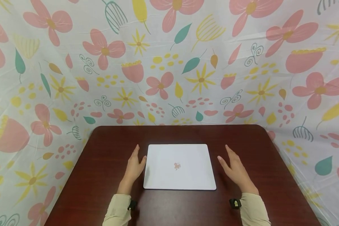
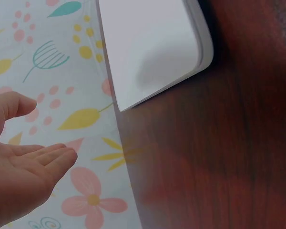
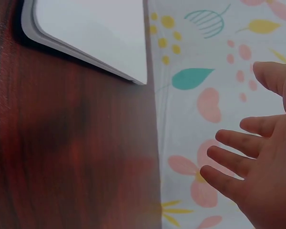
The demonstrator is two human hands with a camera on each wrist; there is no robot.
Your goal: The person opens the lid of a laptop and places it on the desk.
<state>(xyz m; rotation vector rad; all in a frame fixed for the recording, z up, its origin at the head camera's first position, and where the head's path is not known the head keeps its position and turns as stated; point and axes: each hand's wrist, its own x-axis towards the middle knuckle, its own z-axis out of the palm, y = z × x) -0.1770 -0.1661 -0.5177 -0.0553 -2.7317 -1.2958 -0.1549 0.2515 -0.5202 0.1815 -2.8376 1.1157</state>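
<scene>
A closed silver laptop (image 1: 180,175) with a shiny logo on its lid lies flat on the dark wooden table. To its left is my left hand (image 1: 134,166), fingers extended and the thumb tip right by the laptop's left edge in the head view. My right hand (image 1: 236,171) stands off the laptop's right side, thumb spread from the straight fingers. Both palms face inward and hold nothing. The left wrist view shows the left hand (image 2: 28,171) beside a corner of the laptop (image 2: 157,43). In the right wrist view, the right hand (image 3: 267,157) is apart from the laptop (image 3: 95,33).
The reddish-brown table (image 1: 180,207) has rounded far corners. A white cloth (image 1: 164,103) printed with flowers and leaves hangs behind it and along both sides. Each wrist carries a small dark device on a strap, such as the right wrist camera (image 1: 235,203).
</scene>
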